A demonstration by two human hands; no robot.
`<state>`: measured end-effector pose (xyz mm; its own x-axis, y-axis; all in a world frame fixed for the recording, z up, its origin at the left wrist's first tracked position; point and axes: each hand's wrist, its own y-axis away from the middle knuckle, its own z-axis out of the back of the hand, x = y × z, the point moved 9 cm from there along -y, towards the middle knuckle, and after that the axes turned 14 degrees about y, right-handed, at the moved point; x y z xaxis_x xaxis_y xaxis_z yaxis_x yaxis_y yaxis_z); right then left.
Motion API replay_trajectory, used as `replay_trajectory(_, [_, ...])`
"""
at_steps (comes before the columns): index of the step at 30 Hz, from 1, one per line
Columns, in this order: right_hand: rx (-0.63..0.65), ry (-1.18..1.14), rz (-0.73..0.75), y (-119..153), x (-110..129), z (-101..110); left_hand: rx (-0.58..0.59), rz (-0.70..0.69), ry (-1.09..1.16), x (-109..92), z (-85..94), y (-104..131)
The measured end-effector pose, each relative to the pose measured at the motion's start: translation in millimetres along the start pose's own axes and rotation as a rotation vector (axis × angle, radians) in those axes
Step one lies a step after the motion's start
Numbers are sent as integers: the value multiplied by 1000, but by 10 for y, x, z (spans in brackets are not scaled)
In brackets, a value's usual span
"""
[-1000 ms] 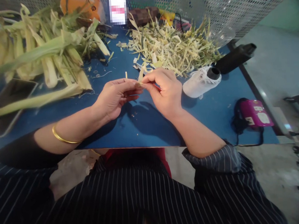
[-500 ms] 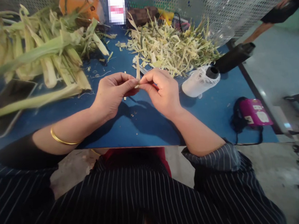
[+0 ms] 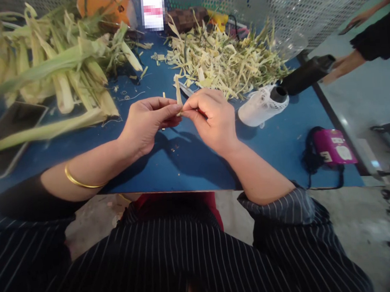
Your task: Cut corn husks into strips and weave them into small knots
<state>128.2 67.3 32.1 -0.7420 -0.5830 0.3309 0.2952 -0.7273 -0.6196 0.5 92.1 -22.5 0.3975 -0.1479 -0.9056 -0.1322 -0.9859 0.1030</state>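
My left hand (image 3: 145, 123) is closed, pinching a pale strip of husk (image 3: 178, 88) that stands upright from its fingertips. My right hand (image 3: 213, 120) meets it there, thumb and forefinger pinched at the strip's lower end. A metal blade (image 3: 187, 91) shows behind the right hand, and a bit of red peeks out at its palm; the fingers hide whether this tool is held. Shredded husk (image 3: 225, 59) lies heaped beyond the right hand. To the left lie long, pale green husks, resembling corn husks (image 3: 64, 90).
A white bottle in netting (image 3: 259, 108) and a black cylinder (image 3: 305, 76) stand right of my hands. Farther right is a magenta box (image 3: 335, 146) with a black strap. A dark flat panel (image 3: 8, 145) lies left. Another person's arm (image 3: 349, 64) reaches in by the right edge.
My hands stay together, and the strip's upper end has shifted slightly left. At the right, the other person's arm has moved closer to the black cylinder.
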Motion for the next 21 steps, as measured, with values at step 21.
replay_trajectory(21, [92,-359,-348,64,-313,-198,31,-299,-271,-224,-88,79])
